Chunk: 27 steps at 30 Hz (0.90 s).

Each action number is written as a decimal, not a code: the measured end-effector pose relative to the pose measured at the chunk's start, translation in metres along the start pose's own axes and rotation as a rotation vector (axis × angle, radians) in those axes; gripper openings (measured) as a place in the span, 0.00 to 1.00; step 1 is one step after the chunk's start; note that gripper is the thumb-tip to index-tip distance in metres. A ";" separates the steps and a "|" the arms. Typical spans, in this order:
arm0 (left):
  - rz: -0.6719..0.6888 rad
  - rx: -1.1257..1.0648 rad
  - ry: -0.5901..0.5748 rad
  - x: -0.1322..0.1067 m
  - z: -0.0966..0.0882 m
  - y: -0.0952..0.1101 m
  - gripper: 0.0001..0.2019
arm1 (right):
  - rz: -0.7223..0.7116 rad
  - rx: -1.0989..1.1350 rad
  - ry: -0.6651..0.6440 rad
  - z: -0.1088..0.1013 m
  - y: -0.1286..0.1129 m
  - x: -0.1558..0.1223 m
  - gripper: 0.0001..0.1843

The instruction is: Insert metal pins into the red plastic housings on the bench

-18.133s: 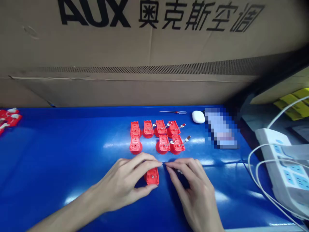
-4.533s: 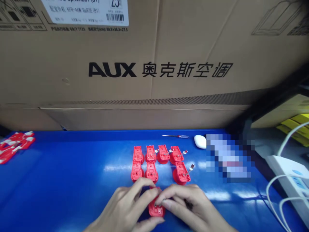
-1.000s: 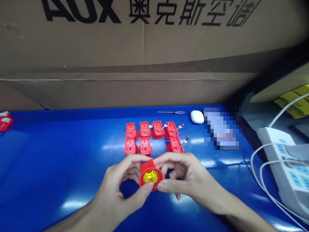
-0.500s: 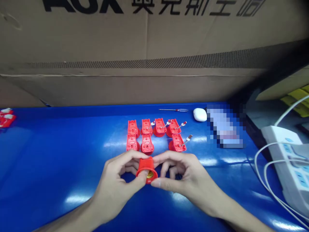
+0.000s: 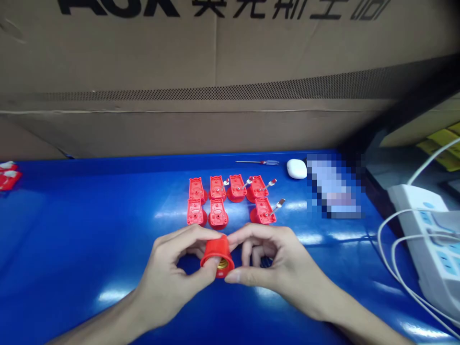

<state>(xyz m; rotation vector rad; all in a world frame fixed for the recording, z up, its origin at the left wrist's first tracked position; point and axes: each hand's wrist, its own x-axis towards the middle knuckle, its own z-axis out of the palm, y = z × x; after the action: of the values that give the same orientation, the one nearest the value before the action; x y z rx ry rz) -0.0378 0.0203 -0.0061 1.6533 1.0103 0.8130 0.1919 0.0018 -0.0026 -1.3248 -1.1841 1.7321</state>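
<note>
As the left hand (image 5: 168,275) and right hand (image 5: 276,268) curl in from either side, their fingers (image 5: 201,273) firmly pinch a glossy red moulded plastic socket (image 5: 217,251), its flared mouth showing a brass-coloured insert (image 5: 223,264), at lower centre, near the blue workbench (image 5: 72,239).

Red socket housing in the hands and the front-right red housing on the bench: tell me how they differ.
The held red socket housing is lifted between the left hand and right hand; the front-right housing rests on the blue bench. The held one shows a brass-coloured insert in its open end; the front-right one shows none. The front-right one has a metal blade sticking out; the held one shows none. Both are red plastic with a wide round end.
</note>
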 end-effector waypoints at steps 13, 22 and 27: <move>0.263 0.228 0.069 -0.002 -0.004 0.000 0.19 | -0.384 -0.202 0.002 -0.002 0.005 -0.004 0.20; 0.232 0.091 -0.076 -0.004 -0.008 -0.002 0.37 | -0.810 -0.689 0.090 -0.021 0.008 -0.007 0.23; 0.161 0.046 -0.014 -0.005 -0.002 -0.005 0.36 | -0.898 -0.769 0.100 -0.022 0.014 -0.004 0.26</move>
<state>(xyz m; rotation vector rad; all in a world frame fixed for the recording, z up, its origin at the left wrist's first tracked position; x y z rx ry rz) -0.0429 0.0171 -0.0109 1.7947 0.9003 0.8886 0.2148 -0.0007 -0.0160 -0.9582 -2.0673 0.5678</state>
